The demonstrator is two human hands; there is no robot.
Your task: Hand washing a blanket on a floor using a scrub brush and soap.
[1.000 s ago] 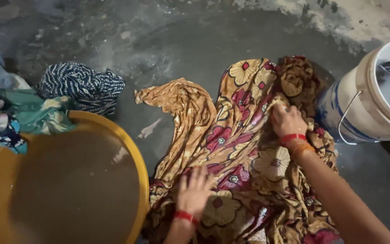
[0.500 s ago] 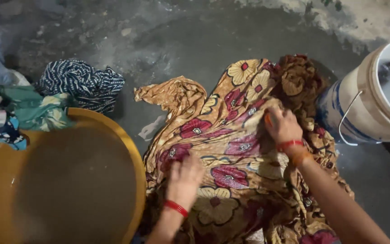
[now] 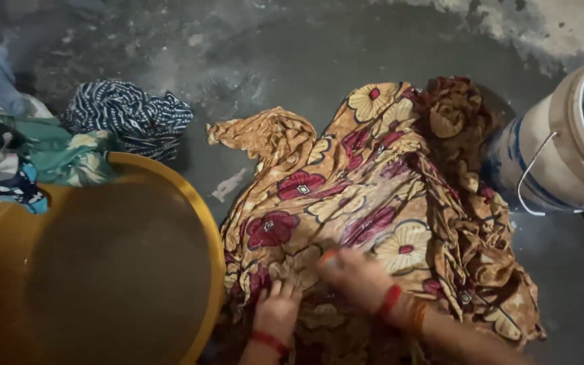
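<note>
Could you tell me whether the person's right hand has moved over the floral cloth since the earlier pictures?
Yes. The right hand has drawn back toward the person, away from the white bucket, down the floral cloth to beside the left hand.

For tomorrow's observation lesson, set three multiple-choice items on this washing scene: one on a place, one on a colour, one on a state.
1. Where does the white bucket stand?
A. right of the floral cloth
B. inside the tub
C. on the clothes pile

2. What colour is the round tub?
A. blue
B. yellow-orange
C. green

3. How does the floral cloth lie?
A. hung on a line
B. folded neatly
C. spread on the wet floor under both hands

Answers: 1 A, it stands at the right edge; 2 B, its rim is yellow-orange; 3 C, left hand and right hand press it.
</note>
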